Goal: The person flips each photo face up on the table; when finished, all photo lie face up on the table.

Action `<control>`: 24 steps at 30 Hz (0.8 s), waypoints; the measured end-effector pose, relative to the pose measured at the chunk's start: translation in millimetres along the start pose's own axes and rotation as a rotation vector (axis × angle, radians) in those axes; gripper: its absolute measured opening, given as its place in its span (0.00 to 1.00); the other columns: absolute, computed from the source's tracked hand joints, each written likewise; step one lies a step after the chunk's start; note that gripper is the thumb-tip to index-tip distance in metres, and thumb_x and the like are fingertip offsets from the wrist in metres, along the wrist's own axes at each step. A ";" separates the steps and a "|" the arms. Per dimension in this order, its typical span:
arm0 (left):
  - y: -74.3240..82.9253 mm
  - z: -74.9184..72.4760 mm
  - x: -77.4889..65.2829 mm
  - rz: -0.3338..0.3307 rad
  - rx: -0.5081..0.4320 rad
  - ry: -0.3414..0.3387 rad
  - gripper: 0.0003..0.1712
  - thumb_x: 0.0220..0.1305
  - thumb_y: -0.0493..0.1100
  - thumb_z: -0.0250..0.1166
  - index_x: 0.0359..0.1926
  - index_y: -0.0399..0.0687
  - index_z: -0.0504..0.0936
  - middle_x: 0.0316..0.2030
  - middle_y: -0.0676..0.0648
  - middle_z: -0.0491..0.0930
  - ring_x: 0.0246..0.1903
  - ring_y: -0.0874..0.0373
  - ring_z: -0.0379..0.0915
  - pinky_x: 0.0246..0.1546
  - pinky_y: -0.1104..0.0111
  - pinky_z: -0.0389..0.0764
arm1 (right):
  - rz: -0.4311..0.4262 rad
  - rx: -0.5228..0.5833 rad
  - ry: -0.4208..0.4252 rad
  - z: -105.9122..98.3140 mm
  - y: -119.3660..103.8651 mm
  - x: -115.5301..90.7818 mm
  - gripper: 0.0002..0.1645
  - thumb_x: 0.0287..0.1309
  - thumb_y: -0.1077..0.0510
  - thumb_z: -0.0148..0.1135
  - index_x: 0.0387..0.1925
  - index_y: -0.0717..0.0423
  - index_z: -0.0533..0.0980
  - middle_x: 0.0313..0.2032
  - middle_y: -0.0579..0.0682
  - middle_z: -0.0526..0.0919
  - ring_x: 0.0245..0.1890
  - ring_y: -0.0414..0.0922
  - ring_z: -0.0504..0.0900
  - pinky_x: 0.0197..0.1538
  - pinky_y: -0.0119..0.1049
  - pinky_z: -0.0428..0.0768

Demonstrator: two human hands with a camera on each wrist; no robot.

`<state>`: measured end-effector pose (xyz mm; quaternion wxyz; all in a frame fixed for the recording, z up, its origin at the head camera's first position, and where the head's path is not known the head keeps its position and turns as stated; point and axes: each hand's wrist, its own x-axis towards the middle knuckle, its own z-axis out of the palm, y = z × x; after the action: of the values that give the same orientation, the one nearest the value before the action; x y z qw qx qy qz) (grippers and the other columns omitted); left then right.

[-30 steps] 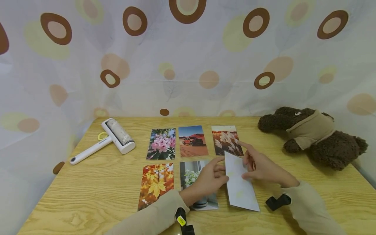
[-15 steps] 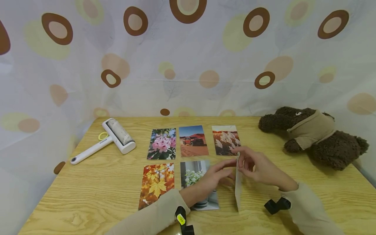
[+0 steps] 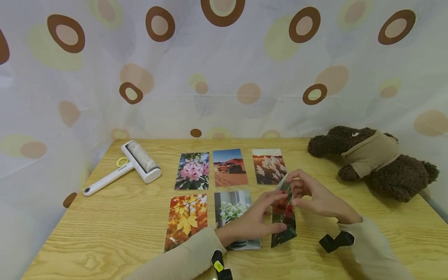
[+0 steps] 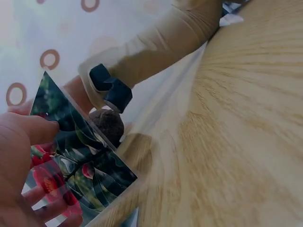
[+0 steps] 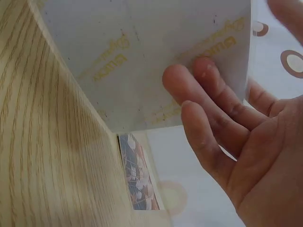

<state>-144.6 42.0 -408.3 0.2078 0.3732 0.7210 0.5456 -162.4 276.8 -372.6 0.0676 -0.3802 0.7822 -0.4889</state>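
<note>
A photo print of red flowers (image 3: pixel 284 229) stands tilted over the table between my hands. My right hand (image 3: pixel 316 198) holds its upper right side; in the right wrist view, fingertips (image 5: pixel 177 78) lie against the white back, and another finger passes behind the edge. Across the picture side reaches my left hand (image 3: pixel 253 219), thumb and fingers spread apart, touching or close to the surface. Beside it lie prints of white flowers (image 3: pixel 232 208), maple leaves (image 3: pixel 187 221), pink flowers (image 3: pixel 192 171), an orange truck (image 3: pixel 229 167) and pampas grass (image 3: pixel 269 167).
On the left of the wooden table (image 3: pixel 105 233) lies a white lint-roller-like tool (image 3: pixel 141 161) with a long handle. A brown plush toy (image 3: pixel 374 159) in a beige top lies at the right. A patterned curtain (image 3: pixel 224 112) hangs behind the table.
The red-flower print has swung round, its white back turning away and its picture side coming into view. My left hand has shifted from its left edge across its front.
</note>
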 end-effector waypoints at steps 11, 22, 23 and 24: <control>-10.2 1.0 -2.6 0.172 0.539 0.018 0.39 0.63 0.50 0.65 0.71 0.50 0.60 0.74 0.48 0.50 0.70 0.53 0.54 0.65 0.56 0.64 | 0.008 -0.088 -0.132 -13.9 -0.8 -6.4 0.33 0.61 0.71 0.58 0.65 0.71 0.57 0.24 0.44 0.77 0.26 0.39 0.78 0.37 0.35 0.80; -13.5 -1.2 -3.6 0.112 0.749 -0.071 0.37 0.63 0.55 0.64 0.70 0.51 0.63 0.75 0.48 0.47 0.72 0.54 0.50 0.68 0.54 0.58 | 0.111 -0.194 -0.202 -19.6 -1.0 -9.4 0.34 0.60 0.63 0.64 0.63 0.72 0.61 0.26 0.42 0.79 0.27 0.34 0.77 0.35 0.33 0.80; -13.8 -1.3 -3.8 0.110 0.757 -0.078 0.37 0.64 0.55 0.64 0.70 0.50 0.64 0.75 0.48 0.48 0.72 0.54 0.49 0.68 0.54 0.57 | 0.126 -0.201 -0.202 -19.5 -0.9 -9.4 0.34 0.60 0.62 0.64 0.63 0.72 0.62 0.26 0.41 0.79 0.27 0.33 0.77 0.35 0.33 0.80; -13.7 -1.4 -4.1 0.105 0.768 -0.085 0.37 0.64 0.56 0.63 0.70 0.50 0.64 0.75 0.48 0.48 0.72 0.55 0.49 0.69 0.54 0.57 | 0.141 -0.210 -0.203 -19.2 -0.5 -9.5 0.35 0.59 0.61 0.65 0.62 0.72 0.62 0.27 0.41 0.79 0.27 0.33 0.77 0.34 0.32 0.80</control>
<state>-147.3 36.2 -421.3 0.0545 0.4827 0.8433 0.2299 -164.7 296.7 -364.8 0.1402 -0.3769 0.8430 -0.3573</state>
